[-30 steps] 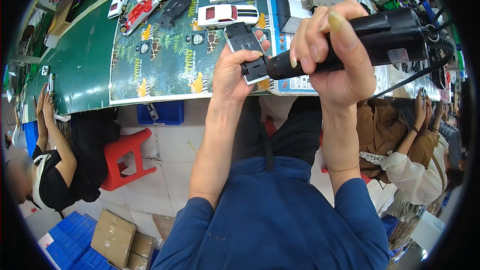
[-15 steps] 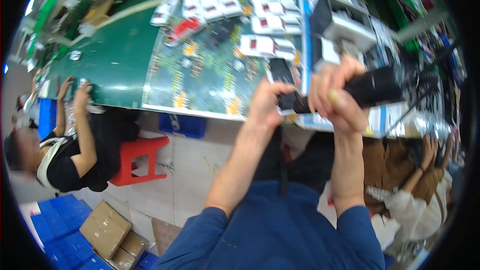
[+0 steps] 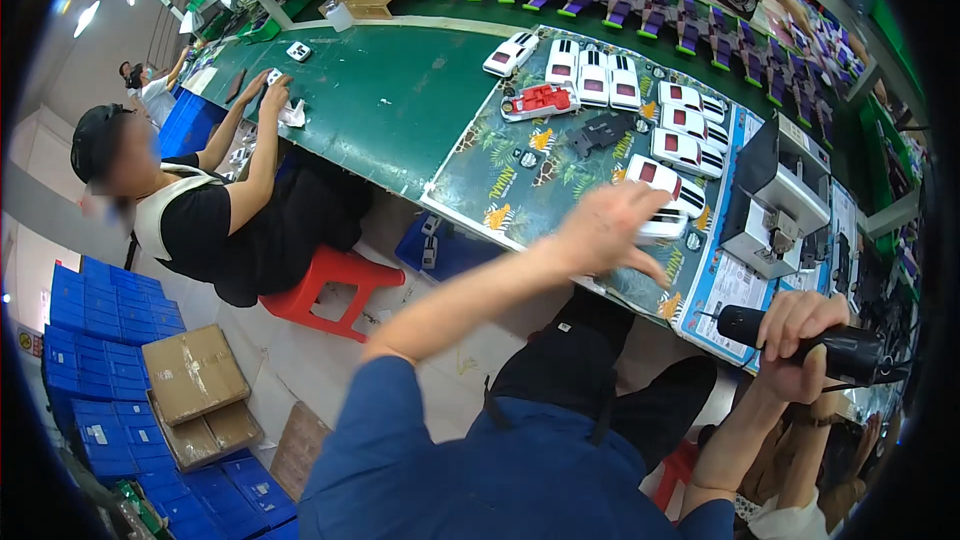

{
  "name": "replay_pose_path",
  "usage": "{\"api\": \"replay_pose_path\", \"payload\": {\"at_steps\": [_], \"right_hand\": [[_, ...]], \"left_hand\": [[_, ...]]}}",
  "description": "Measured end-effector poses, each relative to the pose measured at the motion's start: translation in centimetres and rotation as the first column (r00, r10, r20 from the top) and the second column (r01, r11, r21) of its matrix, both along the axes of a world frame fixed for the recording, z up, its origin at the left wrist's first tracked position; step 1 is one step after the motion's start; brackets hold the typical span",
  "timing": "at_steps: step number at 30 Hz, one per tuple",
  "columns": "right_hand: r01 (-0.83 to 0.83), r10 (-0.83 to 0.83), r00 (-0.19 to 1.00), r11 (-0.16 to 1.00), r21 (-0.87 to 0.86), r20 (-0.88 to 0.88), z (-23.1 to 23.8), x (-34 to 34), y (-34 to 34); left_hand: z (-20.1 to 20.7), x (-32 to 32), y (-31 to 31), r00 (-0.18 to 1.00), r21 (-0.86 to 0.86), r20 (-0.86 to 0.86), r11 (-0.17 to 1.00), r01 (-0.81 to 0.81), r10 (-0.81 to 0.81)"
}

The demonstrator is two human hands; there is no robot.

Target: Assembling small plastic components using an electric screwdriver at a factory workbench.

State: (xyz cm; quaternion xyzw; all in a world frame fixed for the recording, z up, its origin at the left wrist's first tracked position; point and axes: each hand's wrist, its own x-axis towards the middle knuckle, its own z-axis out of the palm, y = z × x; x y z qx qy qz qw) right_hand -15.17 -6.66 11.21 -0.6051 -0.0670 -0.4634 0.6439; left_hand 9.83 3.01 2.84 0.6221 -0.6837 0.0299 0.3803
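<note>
My left hand (image 3: 610, 230), slightly blurred, reaches over the front of the mat with its thumb spread away from the fingers. Beside its fingers lies a white toy car (image 3: 662, 227), partly hidden; whether they touch it I cannot tell. Just beyond sits another white toy car (image 3: 655, 176) with a dark red window. In my right hand (image 3: 800, 332), wrapped round the body, is a black electric screwdriver (image 3: 742, 325), its thin bit pointing left past the table's front edge. Farther back are a red car chassis (image 3: 540, 101) and a black car part (image 3: 603, 133).
More white toy cars (image 3: 594, 78) stand in rows on the printed mat (image 3: 470, 180). A white-and-grey boxy device (image 3: 775, 210) stands at right. Purple-and-green parts (image 3: 600, 5) line the far belt. At left, a co-worker (image 3: 205, 210) sits by a red stool (image 3: 335, 285); blue bins (image 3: 105, 370) are stacked behind.
My left hand has let go of the black-bottomed toy piece and moved apart from the screwdriver. My right hand has brought the screwdriver down and right. The view has swung left.
</note>
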Motion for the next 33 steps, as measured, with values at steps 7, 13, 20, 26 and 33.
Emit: {"api": "replay_pose_path", "payload": {"at_steps": [7, 13, 20, 26, 33], "right_hand": [[0.052, -0.053, 0.998, 0.997, -0.056, -0.022, -0.4, -1.6, 0.2], [-0.005, 0.008, 0.996, 1.000, 0.025, -0.085, -1.2, -1.0, -0.3], [0.044, -0.033, 0.996, 0.991, 0.128, -0.084, -2.2, -3.5, -0.9], [0.060, -0.054, 0.998, 0.979, 0.194, -0.035, -3.0, -7.6, -0.8], [0.062, -0.038, 0.994, 0.966, 0.250, -0.103, 0.2, -9.4, -1.2]], "left_hand": [[1.1, 15.3, 9.5, 0.688, 0.135, 0.711, 0.932, -0.338, 0.147], [-5.1, 9.2, 16.4, 0.865, 0.069, 0.204, 0.874, -0.480, 0.459], [-6.5, 1.6, 12.4, 0.909, -0.035, 0.012, 0.909, -0.415, 0.416], [-5.2, -1.9, 8.6, 0.961, -0.098, -0.173, 0.967, -0.235, 0.216], [3.8, -12.1, -3.7, 0.952, -0.247, -0.167, 0.946, 0.211, -0.256]]}}
